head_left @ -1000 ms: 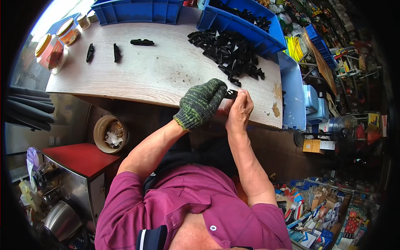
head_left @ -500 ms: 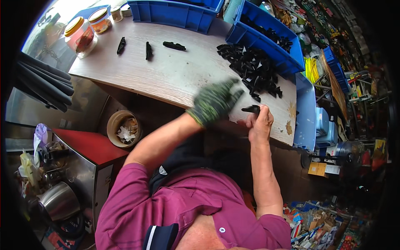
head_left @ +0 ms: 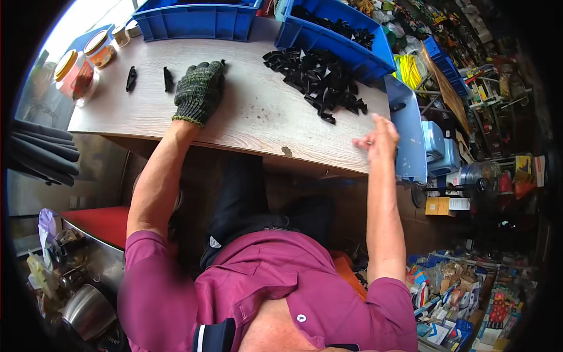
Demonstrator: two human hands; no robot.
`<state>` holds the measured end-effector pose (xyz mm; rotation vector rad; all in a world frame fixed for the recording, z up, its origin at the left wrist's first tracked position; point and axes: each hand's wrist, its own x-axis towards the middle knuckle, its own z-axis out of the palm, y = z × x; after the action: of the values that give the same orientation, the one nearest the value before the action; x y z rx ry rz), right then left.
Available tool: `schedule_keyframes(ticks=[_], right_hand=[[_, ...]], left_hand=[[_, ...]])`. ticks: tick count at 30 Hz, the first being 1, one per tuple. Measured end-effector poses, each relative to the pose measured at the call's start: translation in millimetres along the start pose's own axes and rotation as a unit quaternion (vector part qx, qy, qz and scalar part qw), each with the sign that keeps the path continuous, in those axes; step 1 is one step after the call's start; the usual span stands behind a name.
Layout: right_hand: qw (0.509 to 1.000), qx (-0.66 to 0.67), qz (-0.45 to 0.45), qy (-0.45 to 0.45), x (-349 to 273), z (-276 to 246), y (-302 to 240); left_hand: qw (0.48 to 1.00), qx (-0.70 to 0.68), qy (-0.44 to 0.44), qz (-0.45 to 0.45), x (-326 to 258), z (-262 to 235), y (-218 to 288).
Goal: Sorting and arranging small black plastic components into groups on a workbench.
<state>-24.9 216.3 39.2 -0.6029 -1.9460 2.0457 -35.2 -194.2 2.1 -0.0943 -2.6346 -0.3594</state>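
Black parts (head_left: pixel 321 81), heaped, some lying apart

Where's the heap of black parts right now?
Head view: the heap of black parts lies right of centre on the tabletop, just below the right-hand blue crate.

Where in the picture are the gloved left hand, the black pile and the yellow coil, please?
Gloved left hand (head_left: pixel 200 91): head view, back of the glove.
Black pile (head_left: pixel 318 81): head view, its middle.
Yellow coil (head_left: pixel 410 71): head view, middle of its loops.

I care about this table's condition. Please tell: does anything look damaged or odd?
Yes: the tabletop has a dark, ragged patch at its front edge, unlike the pale surface around it; it may be chipped.
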Motion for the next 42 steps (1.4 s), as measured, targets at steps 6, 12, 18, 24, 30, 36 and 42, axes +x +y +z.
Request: schedule_keyframes(ticks=[6,12,18,24,30,36,42], right_hand=[[0.971,-0.191,0.036,-0.137,-20.0,34.9,9.7],[0.904,-0.391,-0.068,-0.158,-21.0,47.4,11.9],[0.934,-0.323,-0.059,-0.141,-22.9,42.2,18.9],[0.972,-0.071,-0.013,-0.222,-67.5,58.8,32.3],[0.967,0.003,-0.089,-0.240,-74.5,62.9,51.1],[0.955,-0.025,-0.084,-0.282,-65.8,62.1,58.6],[0.960,-0.022,-0.018,-0.280,-86.4,66.1,41.3]], left_hand=[[0.998,-0.017,0.034,0.054,0.0,-0.8,9.7],[0.999,0.031,-0.039,0.015,5.2,-3.8,12.6],[0.976,-0.145,0.138,0.090,-11.5,2.1,30.4],[0.949,-0.298,0.040,0.093,-60.1,2.1,143.1],[0.962,-0.268,0.022,0.040,-59.7,20.5,177.4],[0.959,-0.270,-0.041,0.068,-65.7,8.5,168.0],[0.971,-0.207,0.106,0.055,-53.0,-10.9,113.0]])
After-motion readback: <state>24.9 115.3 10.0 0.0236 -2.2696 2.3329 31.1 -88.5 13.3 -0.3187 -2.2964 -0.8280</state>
